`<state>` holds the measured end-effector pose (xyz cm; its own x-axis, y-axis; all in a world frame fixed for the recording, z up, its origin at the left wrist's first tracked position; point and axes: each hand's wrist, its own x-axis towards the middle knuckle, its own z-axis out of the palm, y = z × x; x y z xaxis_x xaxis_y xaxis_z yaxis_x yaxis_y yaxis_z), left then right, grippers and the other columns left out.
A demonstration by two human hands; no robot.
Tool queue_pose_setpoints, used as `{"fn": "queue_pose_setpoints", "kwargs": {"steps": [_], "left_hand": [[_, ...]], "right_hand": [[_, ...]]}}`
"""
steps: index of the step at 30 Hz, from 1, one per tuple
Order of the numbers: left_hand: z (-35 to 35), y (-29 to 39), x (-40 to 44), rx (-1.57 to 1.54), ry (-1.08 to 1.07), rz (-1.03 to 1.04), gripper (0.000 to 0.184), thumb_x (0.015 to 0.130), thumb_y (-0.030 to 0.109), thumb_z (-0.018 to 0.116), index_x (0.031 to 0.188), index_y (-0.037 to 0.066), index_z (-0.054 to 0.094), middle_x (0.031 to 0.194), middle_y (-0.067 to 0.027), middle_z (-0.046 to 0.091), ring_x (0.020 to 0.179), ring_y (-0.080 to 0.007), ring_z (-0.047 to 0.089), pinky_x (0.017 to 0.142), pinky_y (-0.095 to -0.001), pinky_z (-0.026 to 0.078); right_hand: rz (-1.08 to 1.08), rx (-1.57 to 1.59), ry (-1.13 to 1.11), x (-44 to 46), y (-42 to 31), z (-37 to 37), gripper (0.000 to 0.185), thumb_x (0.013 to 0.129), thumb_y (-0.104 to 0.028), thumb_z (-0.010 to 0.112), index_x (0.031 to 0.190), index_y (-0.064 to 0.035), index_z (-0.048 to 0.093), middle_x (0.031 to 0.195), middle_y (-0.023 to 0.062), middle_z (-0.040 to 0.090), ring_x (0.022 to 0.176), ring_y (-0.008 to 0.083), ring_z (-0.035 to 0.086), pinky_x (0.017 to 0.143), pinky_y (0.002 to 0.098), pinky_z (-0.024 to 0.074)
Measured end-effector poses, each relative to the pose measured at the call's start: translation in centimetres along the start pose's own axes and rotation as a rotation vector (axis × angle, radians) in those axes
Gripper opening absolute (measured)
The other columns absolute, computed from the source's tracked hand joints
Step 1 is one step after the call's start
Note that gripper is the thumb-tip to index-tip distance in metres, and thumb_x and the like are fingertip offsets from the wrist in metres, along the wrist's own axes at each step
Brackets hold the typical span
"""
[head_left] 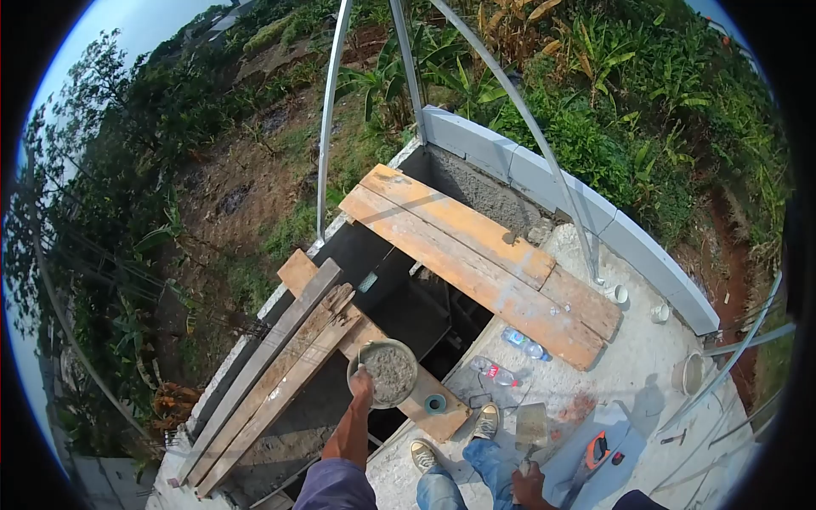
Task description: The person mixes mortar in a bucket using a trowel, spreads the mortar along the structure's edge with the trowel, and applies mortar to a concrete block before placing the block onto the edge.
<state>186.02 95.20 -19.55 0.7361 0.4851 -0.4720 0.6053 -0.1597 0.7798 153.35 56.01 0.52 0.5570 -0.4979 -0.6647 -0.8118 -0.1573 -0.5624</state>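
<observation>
Here, our mortar bucket (393, 374) sits just ahead and to the right of our left grip, mouth up.
Our left hand (362, 384) is closed on its near-left rim, arm reaching forward, much nearer it than our right; whether the plank (445, 418) beneath bears its weight, we cannot tell. The bucket is round, with no long axis to follow. From our right hand (527, 485), it lies forward and well to the left. That hand, low beside our knee, is wrapped round the handle of a square-bladed trowel (532, 423), blade pointing forward, apart from the bucket. The orange-handled handsaw (596, 451) lies to its right.
</observation>
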Motion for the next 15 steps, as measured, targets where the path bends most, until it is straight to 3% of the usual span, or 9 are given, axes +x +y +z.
{"fn": "queue_pose_setpoints", "kwargs": {"steps": [3,5,7,9,10,11,13,14,15], "left_hand": [[-2.4,3.7,-8.9,-0.125,-0.189,-0.176,0.047,0.098,0.040,0.047,0.068,0.005,0.056,0.054,-0.0040,0.048,0.041,-0.0157,0.045,0.038,-0.0352,0.036],[-3.1,5.1,-13.0,-0.103,-0.220,-0.259,0.046,0.098,0.040,0.047,0.070,0.004,0.057,0.055,-0.0038,0.048,0.042,-0.0156,0.046,0.037,-0.0368,0.036],[-3.8,4.0,-15.0,-0.064,-0.227,-0.360,0.041,0.096,0.044,0.049,0.083,0.006,0.059,0.068,-0.0043,0.052,0.054,-0.0187,0.049,0.044,-0.0388,0.039],[-5.0,2.4,-16.7,-0.012,-0.274,-0.538,0.043,0.092,0.052,0.051,0.103,0.011,0.059,0.089,-0.0047,0.055,0.071,-0.0234,0.051,0.051,-0.0428,0.041],[-6.1,2.3,-17.8,0.105,-0.344,-0.518,0.043,0.092,0.052,0.051,0.103,0.011,0.059,0.089,-0.0047,0.055,0.071,-0.0234,0.051,0.051,-0.0428,0.041],[-6.8,2.5,-19.2,0.088,-0.312,-0.591,0.043,0.090,0.052,0.053,0.105,0.012,0.057,0.094,-0.0041,0.055,0.077,-0.0240,0.051,0.055,-0.0441,0.042],[-8.0,0.5,-20.4,0.127,-0.295,-0.643,0.043,0.089,0.052,0.054,0.107,0.013,0.056,0.098,-0.0036,0.054,0.083,-0.0247,0.052,0.059,-0.0454,0.044],[-8.5,-2.4,-19.8,0.249,-0.293,-0.527,0.047,0.089,0.053,0.052,0.113,0.012,0.058,0.105,-0.0053,0.055,0.086,-0.0243,0.054,0.065,-0.0439,0.046],[-9.3,-1.2,-22.8,0.133,-0.242,-0.561,0.049,0.089,0.051,0.050,0.116,0.011,0.057,0.112,-0.0056,0.055,0.086,-0.0243,0.055,0.067,-0.0435,0.047]], "right_hand": [[0.167,0.082,-0.058,-2.3,-1.8,-0.9,0.046,0.081,-0.028,0.062,0.107,0.0084,0.051,0.070,0.0195,0.065,0.056,0.0266,0.066,0.058,0.0397,0.0559],[0.124,0.006,0.013,-3.6,-0.1,-1.8,0.046,0.081,-0.028,0.059,0.105,0.0097,0.051,0.069,0.0197,0.065,0.056,0.0273,0.067,0.059,0.0397,0.0557],[0.123,0.039,0.080,-6.3,1.0,-3.6,0.046,0.080,-0.028,0.059,0.104,0.0101,0.051,0.072,0.0218,0.066,0.058,0.0313,0.067,0.061,0.0422,0.0554],[0.049,-0.059,0.203,-10.4,5.0,-4.7,0.047,0.081,-0.029,0.060,0.108,0.0070,0.048,0.077,0.0264,0.065,0.076,0.0435,0.066,0.072,0.0498,0.0531],[0.078,-0.011,0.210,-12.2,8.4,-4.9,0.048,0.082,-0.030,0.058,0.113,0.0042,0.045,0.080,0.0285,0.064,0.079,0.0460,0.065,0.075,0.0528,0.0515],[0.133,-0.133,0.269,-15.6,8.6,-6.1,0.049,0.082,-0.029,0.055,0.118,0.0020,0.041,0.081,0.0287,0.064,0.078,0.0456,0.065,0.073,0.0523,0.0523],[0.439,0.020,0.199,-22.0,7.9,-8.7,0.048,0.083,-0.030,0.056,0.118,-0.0001,0.043,0.082,0.0284,0.065,0.073,0.0440,0.066,0.070,0.0502,0.0518],[0.399,-0.026,0.335,-24.0,11.5,-7.8,0.048,0.082,-0.031,0.056,0.116,0.0007,0.046,0.081,0.0266,0.065,0.069,0.0437,0.066,0.069,0.0496,0.0522],[0.474,0.027,0.374,-26.0,15.3,-7.1,0.044,0.082,-0.031,0.058,0.112,-0.0002,0.050,0.076,0.0209,0.065,0.057,0.0365,0.065,0.059,0.0458,0.0534]]}}
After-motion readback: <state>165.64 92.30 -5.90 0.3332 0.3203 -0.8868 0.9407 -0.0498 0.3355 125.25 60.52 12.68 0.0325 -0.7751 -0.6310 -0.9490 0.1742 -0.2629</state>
